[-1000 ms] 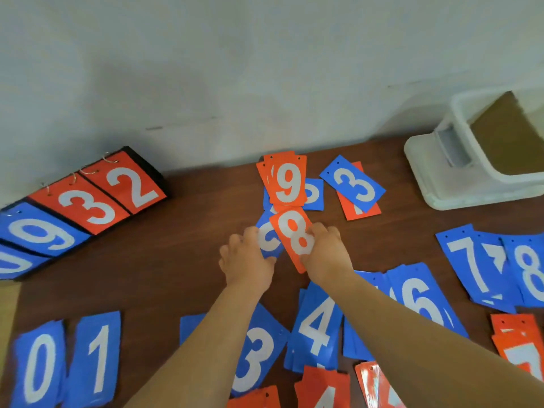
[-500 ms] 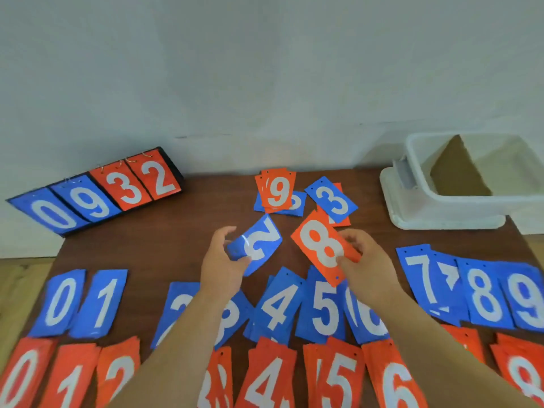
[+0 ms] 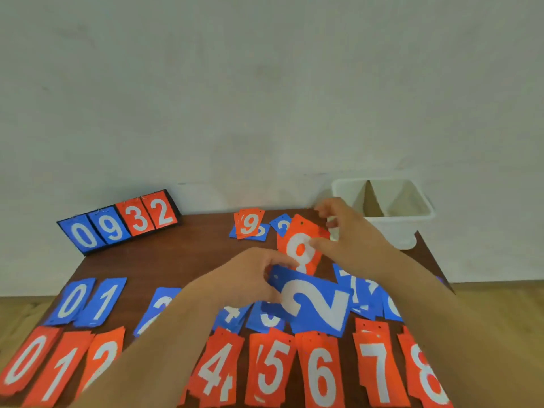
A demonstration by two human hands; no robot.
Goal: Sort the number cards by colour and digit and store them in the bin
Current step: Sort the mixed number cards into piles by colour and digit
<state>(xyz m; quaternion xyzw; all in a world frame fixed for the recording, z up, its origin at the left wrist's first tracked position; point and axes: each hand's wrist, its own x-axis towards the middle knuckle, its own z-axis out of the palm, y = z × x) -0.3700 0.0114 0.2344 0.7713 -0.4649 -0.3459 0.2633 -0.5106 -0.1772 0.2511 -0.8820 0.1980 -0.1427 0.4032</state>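
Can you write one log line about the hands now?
left hand: holds blue 2 card | right hand: holds orange 8 card | bin: back right

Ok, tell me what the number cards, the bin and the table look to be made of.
The blue 2 card and orange 8 card, like the rest: thin stiff sheet, likely plastic or laminated card; flat printed colour, punched holes. Bin: white moulded plastic, smooth, with a thick rolled rim; its brown divider looks like cardboard. Table: dark brown wood or laminate, smooth.

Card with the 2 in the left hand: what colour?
The card is blue with a white digit; head view.
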